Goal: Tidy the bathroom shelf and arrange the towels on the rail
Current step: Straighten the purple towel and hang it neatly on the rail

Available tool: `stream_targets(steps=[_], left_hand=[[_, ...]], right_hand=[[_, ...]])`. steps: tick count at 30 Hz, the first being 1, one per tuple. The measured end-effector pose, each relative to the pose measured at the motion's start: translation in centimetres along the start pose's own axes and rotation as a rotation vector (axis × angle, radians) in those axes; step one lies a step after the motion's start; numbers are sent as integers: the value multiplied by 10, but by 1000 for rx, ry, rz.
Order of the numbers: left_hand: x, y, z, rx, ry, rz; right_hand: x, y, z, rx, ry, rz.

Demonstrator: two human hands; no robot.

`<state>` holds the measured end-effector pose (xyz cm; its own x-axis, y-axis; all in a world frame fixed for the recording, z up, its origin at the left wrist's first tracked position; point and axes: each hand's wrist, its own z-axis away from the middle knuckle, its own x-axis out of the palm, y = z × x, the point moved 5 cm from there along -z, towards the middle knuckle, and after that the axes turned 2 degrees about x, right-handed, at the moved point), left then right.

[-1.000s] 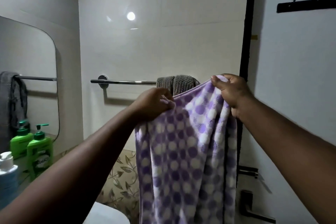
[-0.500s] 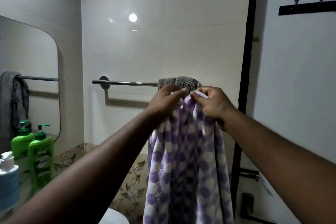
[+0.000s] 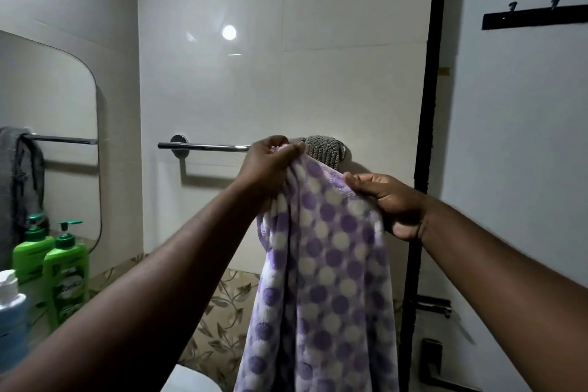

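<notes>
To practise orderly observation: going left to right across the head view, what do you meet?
Blue bottle, green pump bottle, towel rail, left hand, grey towel, right hand, hook rack. The purple towel both hands grip overlaps them.

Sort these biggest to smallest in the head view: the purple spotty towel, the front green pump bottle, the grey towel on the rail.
1. Purple-and-white spotted fleece towel.
2. Green plastic pump bottle, though it is nearer the camera.
3. Grey ribbed towel; only a bit shows behind the spotted one, so its real size is unsure.
</notes>
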<state>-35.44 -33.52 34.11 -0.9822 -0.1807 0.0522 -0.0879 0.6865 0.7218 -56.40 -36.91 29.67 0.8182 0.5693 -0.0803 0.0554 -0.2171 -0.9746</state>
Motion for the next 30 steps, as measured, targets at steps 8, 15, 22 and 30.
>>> stream_targets(steps=[8,15,22,30], left_hand=[[39,-9,16,-57,-426,-455],[-2,-7,4,-158,-71,-179],[21,-10,17,-268,-136,86],[34,-14,20,-239,-331,-127]], right_hand=[[4,-22,-14,-261,391,142],[-14,0,-1,-74,117,23],[-4,-5,-8,-209,250,11],[10,-21,-13,-345,265,213]])
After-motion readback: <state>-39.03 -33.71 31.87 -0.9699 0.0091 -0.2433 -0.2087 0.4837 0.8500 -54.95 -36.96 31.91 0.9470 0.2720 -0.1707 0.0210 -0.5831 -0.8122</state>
